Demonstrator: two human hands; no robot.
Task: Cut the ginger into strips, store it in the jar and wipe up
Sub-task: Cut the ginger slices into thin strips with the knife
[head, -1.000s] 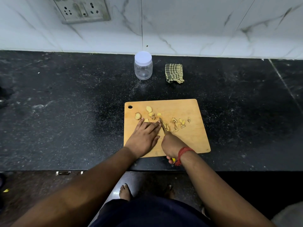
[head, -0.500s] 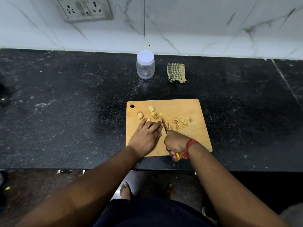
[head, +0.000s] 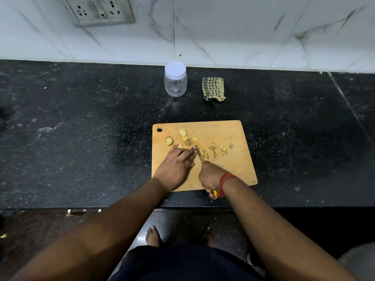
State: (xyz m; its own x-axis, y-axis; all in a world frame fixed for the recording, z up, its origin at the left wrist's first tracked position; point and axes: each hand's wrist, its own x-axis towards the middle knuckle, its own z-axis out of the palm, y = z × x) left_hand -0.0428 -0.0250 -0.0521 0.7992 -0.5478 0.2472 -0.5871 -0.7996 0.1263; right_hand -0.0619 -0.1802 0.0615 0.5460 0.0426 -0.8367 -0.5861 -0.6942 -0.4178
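A wooden cutting board lies on the black counter. Ginger chunks sit at its upper left and cut ginger strips lie to the right. My left hand rests flat on the board with straight fingers, pressing down a ginger piece that is mostly hidden under the fingertips. My right hand grips a yellow-handled knife, its blade beside my left fingertips. A clear jar with a white lid stands upright at the back. A green checked cloth lies folded to its right.
A white marble wall with a socket plate backs the black counter. The counter's front edge runs just below the board. Bare feet show on the dark floor below.
The view has shifted a little. My right hand with the knife has drawn slightly back and forth beside my left fingertips; my left hand stays on the ginger.
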